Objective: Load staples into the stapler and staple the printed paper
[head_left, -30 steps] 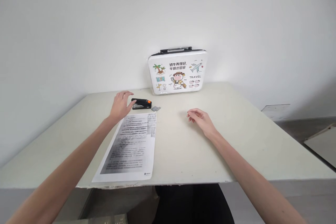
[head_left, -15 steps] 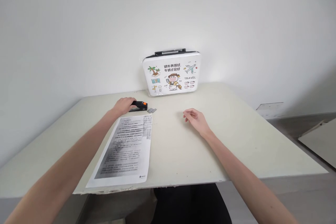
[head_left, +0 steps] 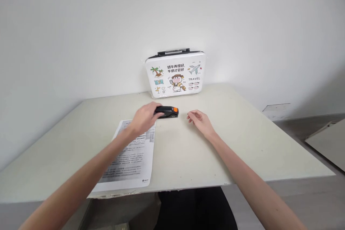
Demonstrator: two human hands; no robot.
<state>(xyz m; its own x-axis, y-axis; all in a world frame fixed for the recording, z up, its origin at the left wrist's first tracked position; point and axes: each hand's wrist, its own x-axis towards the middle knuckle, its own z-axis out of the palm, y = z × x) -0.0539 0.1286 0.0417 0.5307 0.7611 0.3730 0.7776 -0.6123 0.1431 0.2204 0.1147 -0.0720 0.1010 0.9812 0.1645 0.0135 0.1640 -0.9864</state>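
The left hand point(head_left: 144, 118) holds the black stapler point(head_left: 167, 111) by its rear end, fingers closed around the body; the grip is closed on the stapler. The orange front tip of the stapler points away from the left hand, toward the right hand point(head_left: 198, 120). Whether the stapler rests on the desk point(head_left: 242, 140) or is raised just above it cannot be told.

Change from half a second ago: the stapler then lay beyond the far edge of the printed sheet point(head_left: 128, 158), with the left hand just closing on it. It now sits off the sheet's far right corner, between the sheet and the right hand, and in front of the white case point(head_left: 175, 73) that stands upright against the wall at the back of the desk. The two small grey staple strips that lay beside the stapler earlier are not visible now; the left hand or the stapler may cover them.

The right hand rests on the desk near the stapler's orange tip, not touching it. Its fingers are loosely curled and hold nothing; the grip is relaxed and partly open. Its position relative to the case is almost unchanged.

The printed sheet lies flat at the near edge of the desk, with the left forearm crossing above it.
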